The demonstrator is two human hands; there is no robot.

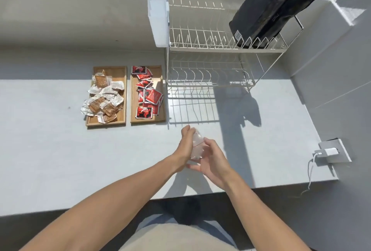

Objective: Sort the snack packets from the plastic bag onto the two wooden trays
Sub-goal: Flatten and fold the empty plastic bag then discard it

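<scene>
both hands, left (183, 146) and right (213, 160), are pressing the clear bag (197, 144) between them above the counter (60, 150); it is looking empty. a hidden packet could be getting crumpled, missing the trays (122, 94).

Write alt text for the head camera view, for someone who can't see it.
Both hands, left hand and right hand, squeeze a clear plastic bag above a grey counter. Behind, the left wooden tray holds brown-and-white packets, the right wooden tray red packets.
</scene>
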